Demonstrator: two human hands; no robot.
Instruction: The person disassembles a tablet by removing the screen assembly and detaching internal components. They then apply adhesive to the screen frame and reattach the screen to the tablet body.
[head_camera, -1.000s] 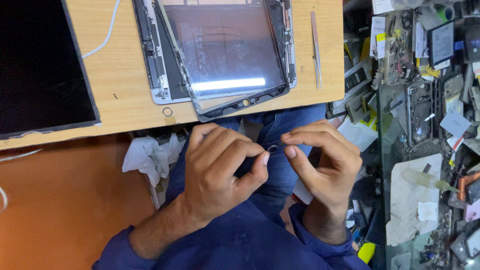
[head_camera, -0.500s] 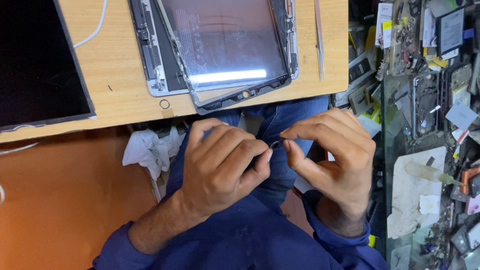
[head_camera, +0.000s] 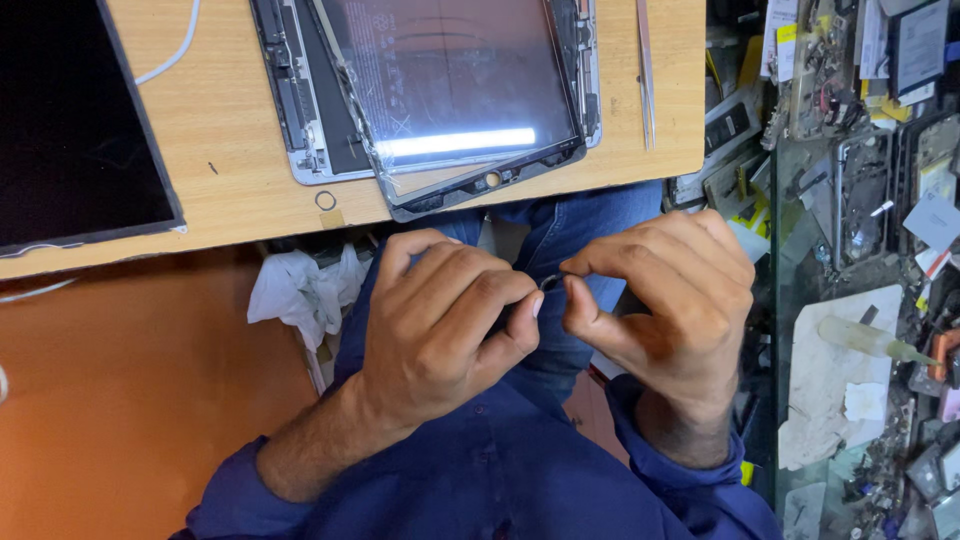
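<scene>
Left hand (head_camera: 440, 330) and right hand (head_camera: 665, 310) meet above the lap, near the table (head_camera: 200, 215) edge. Both sets of fingers pinch a small dark part (head_camera: 552, 282); its long axis runs roughly left-right. A tablet (head_camera: 450, 95) lies beyond.

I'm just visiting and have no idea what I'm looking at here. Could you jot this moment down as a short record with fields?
Setting: wooden table above the person's lap, cluttered glass shelf on the right
Left hand: pinching a tiny dark part with thumb and forefinger
Right hand: pinching the same part from the other side
On the table: opened tablet with its glass panel lifted askew, dark screen panel, tweezers, small ring
Near the lap: crumpled white cloth
Unclear: what the tiny part is
</scene>
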